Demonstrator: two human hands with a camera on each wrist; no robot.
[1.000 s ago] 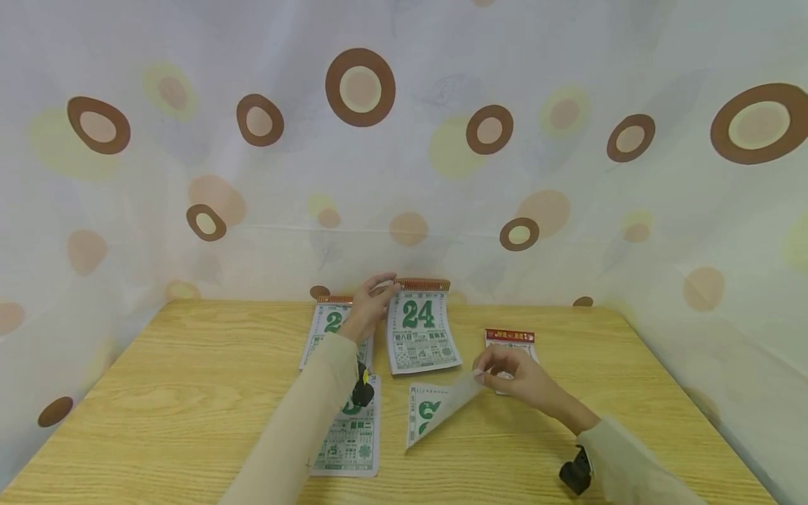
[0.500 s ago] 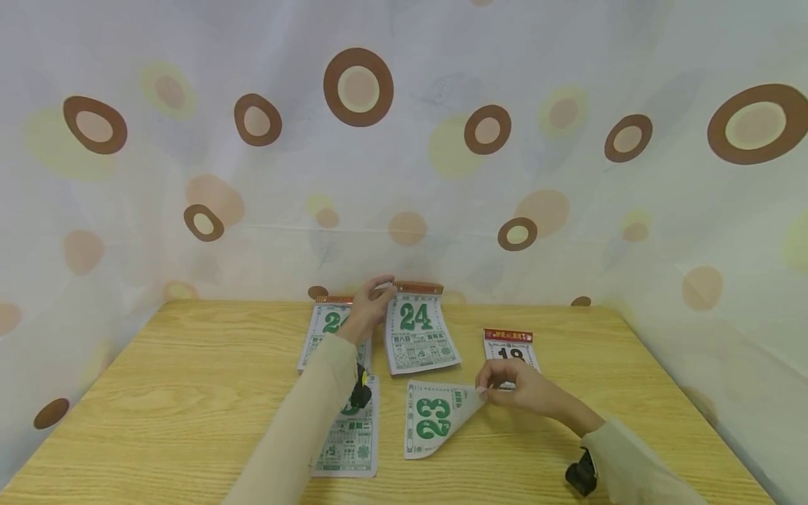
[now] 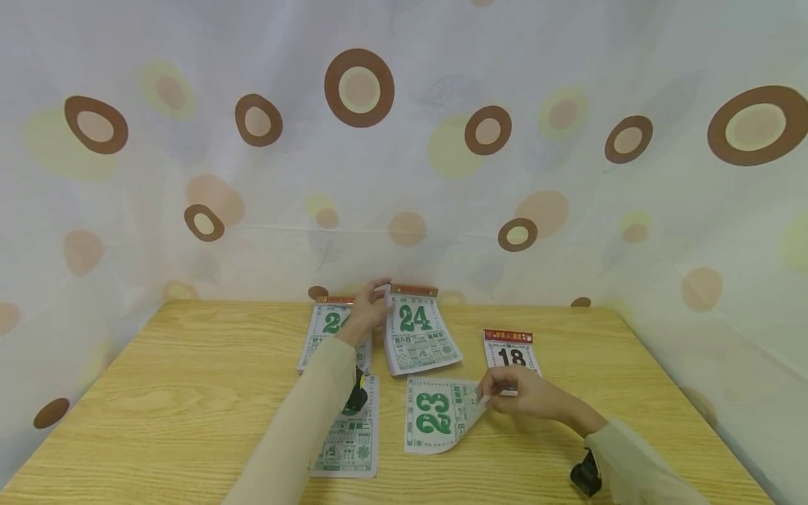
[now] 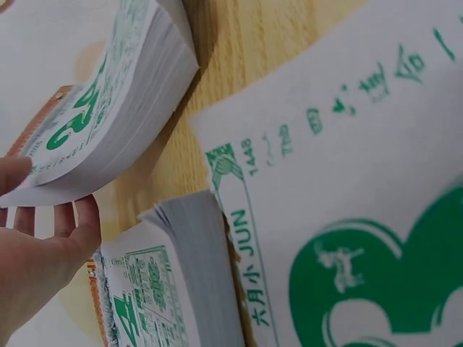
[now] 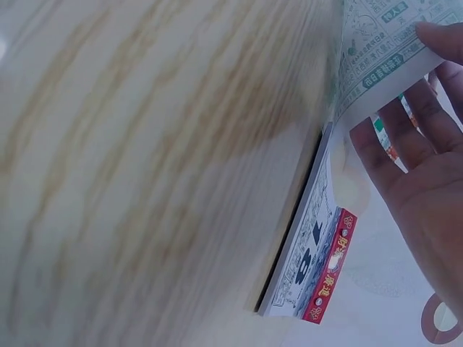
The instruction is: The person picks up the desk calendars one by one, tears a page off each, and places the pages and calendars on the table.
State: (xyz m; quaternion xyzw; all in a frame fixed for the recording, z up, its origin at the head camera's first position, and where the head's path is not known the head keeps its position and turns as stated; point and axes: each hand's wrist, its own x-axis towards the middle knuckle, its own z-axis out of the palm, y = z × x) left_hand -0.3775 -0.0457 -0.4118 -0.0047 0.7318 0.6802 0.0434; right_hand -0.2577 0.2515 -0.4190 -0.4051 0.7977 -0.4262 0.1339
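Note:
My left hand (image 3: 369,308) grips the left side of a thick tear-off calendar (image 3: 419,340) showing a green 24, near its orange header strip. In the left wrist view, the thumb lies over the pad (image 4: 137,108) and the fingers of the hand (image 4: 47,264) are underneath. Between thumb and fingers, my right hand (image 3: 530,393) pinches a corner of a loose calendar page (image 3: 435,417) with a green 23. That page lies sideways on the table, its pinched corner curled up. The right wrist view shows the page's printed underside (image 5: 383,61) by the thumb.
A second green-numbered calendar (image 3: 325,333) lies left, partly behind my left arm. Below it is another page (image 3: 350,449), also partly covered. A small calendar (image 3: 510,354) with a red header and black 18 lies beyond my right hand. A patterned curtain (image 3: 404,175) borders the wooden table (image 3: 189,393).
My right hand has moved slightly toward me and lowered the folded page, so its 23 now shows fully. The calendar in my left hand has dropped slightly and shifted left at its header.

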